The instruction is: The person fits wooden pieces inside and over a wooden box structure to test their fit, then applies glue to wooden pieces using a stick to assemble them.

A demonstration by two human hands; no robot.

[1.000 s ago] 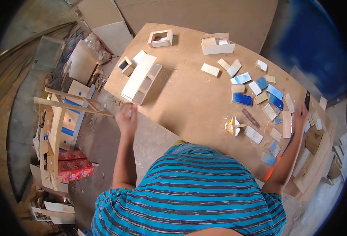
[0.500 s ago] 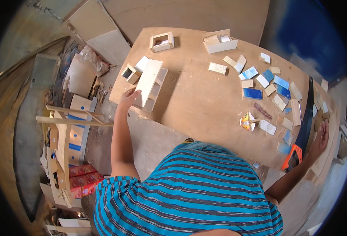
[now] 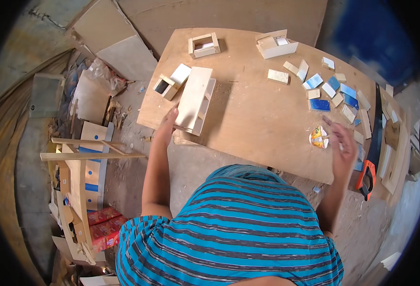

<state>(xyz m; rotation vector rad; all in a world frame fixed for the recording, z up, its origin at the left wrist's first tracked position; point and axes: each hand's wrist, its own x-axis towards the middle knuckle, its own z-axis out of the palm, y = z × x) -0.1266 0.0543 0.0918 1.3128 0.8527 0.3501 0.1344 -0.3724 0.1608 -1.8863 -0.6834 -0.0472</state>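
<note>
My left hand (image 3: 168, 125) grips the near left corner of a small pale wooden shelf box (image 3: 193, 99), which rests on the table and shows open compartments along its right side. My right hand (image 3: 345, 147) is over the table's right part, fingers loosely bent and apart, with nothing visible in it. Just left of its fingers stands a yellow and white paper cup (image 3: 318, 137) with a stick in it. A dark reddish-brown strip (image 3: 327, 119) lies by the fingertips, partly covered by them.
Several white, blue and bare wood blocks (image 3: 320, 105) lie at the right. A handsaw with an orange handle (image 3: 368, 178) is along the right edge. Small wooden frames (image 3: 204, 45) and an open box (image 3: 276, 45) sit at the back. A small block frame (image 3: 166, 87) stands left of the shelf box.
My right hand has moved left from the table's right edge to beside the cup. My left hand stays at the shelf box. The whole view has shifted slightly.
</note>
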